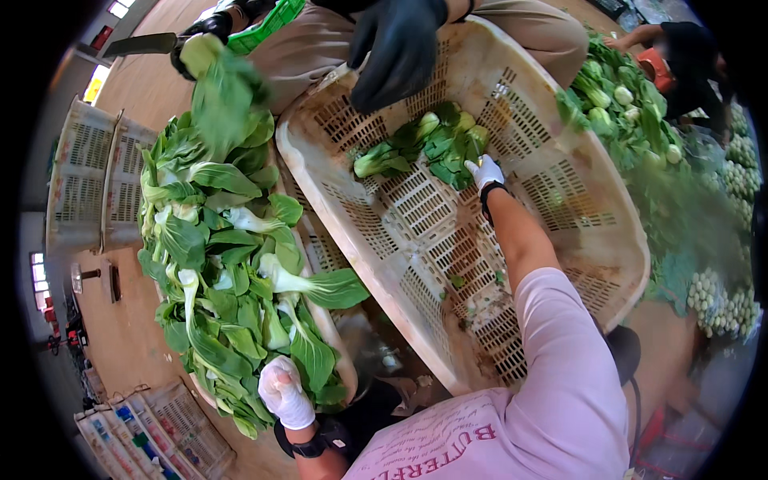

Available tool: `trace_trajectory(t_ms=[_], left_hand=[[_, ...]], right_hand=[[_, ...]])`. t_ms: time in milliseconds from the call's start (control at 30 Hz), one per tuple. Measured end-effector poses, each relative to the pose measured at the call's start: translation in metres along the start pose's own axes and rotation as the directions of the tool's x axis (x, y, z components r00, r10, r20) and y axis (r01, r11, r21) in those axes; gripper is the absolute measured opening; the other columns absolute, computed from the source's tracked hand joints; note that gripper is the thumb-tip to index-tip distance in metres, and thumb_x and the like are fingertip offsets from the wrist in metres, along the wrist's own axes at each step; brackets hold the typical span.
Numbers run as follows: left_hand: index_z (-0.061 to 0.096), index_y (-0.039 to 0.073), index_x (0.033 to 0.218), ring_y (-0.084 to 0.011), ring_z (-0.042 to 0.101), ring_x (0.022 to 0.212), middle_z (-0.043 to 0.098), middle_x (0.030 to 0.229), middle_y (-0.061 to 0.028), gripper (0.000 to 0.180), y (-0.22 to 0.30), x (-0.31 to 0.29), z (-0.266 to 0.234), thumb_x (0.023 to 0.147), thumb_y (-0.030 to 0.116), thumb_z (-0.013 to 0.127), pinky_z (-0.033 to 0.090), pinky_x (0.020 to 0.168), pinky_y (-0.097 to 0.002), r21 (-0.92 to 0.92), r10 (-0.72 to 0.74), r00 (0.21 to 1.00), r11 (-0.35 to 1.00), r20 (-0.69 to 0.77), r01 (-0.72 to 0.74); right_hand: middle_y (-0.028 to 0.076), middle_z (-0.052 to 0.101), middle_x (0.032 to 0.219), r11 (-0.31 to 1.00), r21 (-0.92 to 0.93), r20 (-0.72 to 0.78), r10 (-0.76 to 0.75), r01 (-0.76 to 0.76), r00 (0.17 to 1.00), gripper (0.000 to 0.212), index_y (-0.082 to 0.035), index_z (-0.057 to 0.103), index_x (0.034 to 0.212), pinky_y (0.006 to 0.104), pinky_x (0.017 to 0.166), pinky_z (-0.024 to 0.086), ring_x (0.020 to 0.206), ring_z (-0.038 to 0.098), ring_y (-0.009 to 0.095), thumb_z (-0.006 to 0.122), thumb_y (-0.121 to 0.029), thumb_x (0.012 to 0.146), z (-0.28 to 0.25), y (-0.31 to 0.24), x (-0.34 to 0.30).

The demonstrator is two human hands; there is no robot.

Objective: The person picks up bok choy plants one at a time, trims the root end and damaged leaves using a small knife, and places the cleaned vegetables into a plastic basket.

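Observation:
My right hand (484, 173), in a white glove, reaches down into a large, dirty cream plastic crate (364, 292) with slotted walls. Its fingers close on the leafy bok choy (452, 156) lying at the crate's far end. My left hand (286, 392), also white-gloved, is curled closed beside the near end of a heap of loose bok choy leaves (232, 240); whether anything is inside it is hidden. That heap fills a second crate on the left. Small leaf scraps lie on the big crate's floor.
Opposite me sits a person in black gloves (396, 56), with a broad-bladed knife (142, 44) and a blurred bok choy (220, 88) at their other hand. More bok choy (624, 100) is piled at right, near another person. Stacked crates (84, 176) stand left.

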State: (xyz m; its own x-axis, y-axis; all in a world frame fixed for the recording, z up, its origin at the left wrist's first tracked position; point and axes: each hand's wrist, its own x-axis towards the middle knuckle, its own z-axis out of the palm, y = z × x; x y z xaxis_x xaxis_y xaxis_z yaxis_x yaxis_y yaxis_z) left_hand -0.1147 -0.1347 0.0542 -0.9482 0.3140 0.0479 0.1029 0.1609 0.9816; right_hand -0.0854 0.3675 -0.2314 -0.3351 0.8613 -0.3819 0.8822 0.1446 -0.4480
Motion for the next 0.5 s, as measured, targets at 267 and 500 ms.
trace_trajectory(t_ms=[267,500], left_hand=[[0.037,0.013,0.053,-0.012,0.033,0.052,0.034,0.052,0.0019,0.058,-0.001,0.014,-0.001,0.092,0.054,0.053,0.023,0.05,-0.0276,-0.127,-0.033,0.997,0.991,0.071,0.042],[0.047,0.006,0.071,-0.0147,0.04,0.063,0.043,0.069,-0.0041,0.054,-0.001,0.004,-0.002,0.097,0.053,0.039,0.031,0.058,-0.0284,-0.237,-0.017,0.999,0.971,0.043,0.027]], right_hand=[[0.003,0.057,0.071,0.69,0.72,-0.119,0.015,0.076,0.993,0.019,-0.003,0.058,0.082,0.0337,0.059,0.043,0.062,0.052,0.016,0.071,-0.017,0.077,0.056,0.034,0.037],[-0.005,0.048,0.07,0.442,0.864,0.388,-0.277,-0.243,0.879,0.016,-0.013,0.049,0.078,0.0257,0.052,0.035,0.056,0.04,0.007,0.063,-0.009,0.084,-0.102,-0.038,-0.113]])
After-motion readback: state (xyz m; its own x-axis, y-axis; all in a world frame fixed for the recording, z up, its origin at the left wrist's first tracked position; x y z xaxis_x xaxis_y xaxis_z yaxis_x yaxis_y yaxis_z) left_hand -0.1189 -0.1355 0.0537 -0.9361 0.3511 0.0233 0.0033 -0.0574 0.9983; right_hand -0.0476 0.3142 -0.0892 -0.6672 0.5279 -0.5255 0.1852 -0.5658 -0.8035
